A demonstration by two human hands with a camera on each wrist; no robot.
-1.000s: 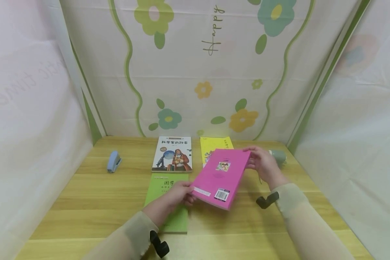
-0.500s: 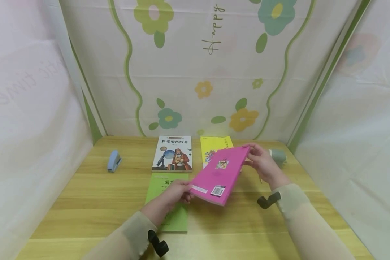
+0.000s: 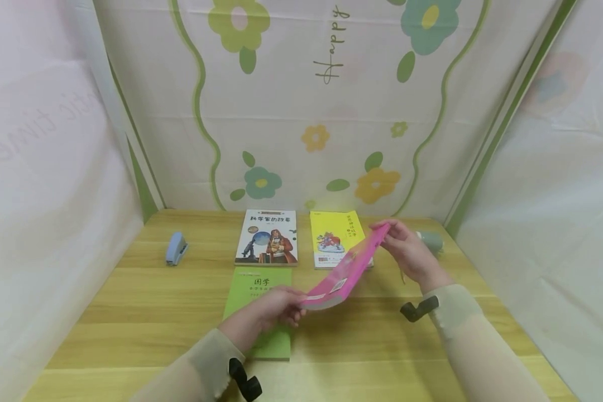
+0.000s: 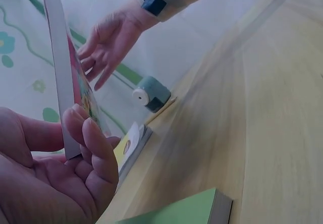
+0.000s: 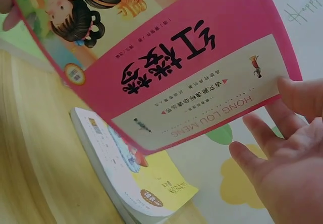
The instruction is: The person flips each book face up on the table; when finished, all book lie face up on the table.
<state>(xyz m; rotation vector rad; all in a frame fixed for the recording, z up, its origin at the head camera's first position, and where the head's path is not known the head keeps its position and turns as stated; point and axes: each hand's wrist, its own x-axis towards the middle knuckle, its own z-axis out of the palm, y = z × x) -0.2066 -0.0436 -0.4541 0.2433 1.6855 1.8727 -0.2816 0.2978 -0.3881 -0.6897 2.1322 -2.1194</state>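
A pink book [image 3: 349, 272] is held aloft and tilted, its right end higher. Its back cover faces up in the head view, while the right wrist view shows the illustrated front cover [image 5: 166, 47]. My left hand [image 3: 280, 307] pinches the near left corner, thumb on one side and curled fingers [image 4: 98, 151] on the other. At the far right corner my right hand [image 3: 407, 251] grips the edge, its thumb against the cover and other fingers [image 5: 257, 143] spread. Below the left hand lies a green book [image 3: 268, 335], partly hidden. A yellow book [image 3: 334, 237] lies behind the pink one.
A white book [image 3: 266, 237] with a scientist picture lies beyond the green book. Far left on the wooden table [image 3: 146, 318] stands a blue stapler [image 3: 176, 249]. A grey-green pencil sharpener [image 4: 151, 94] and a pencil [image 4: 161, 111] are behind the right hand. Patterned cloth walls enclose the table.
The pink book has tilted further, so its back cover now appears as a narrow, slightly bent strip. More of the yellow book shows. The left hand has shifted slightly right.
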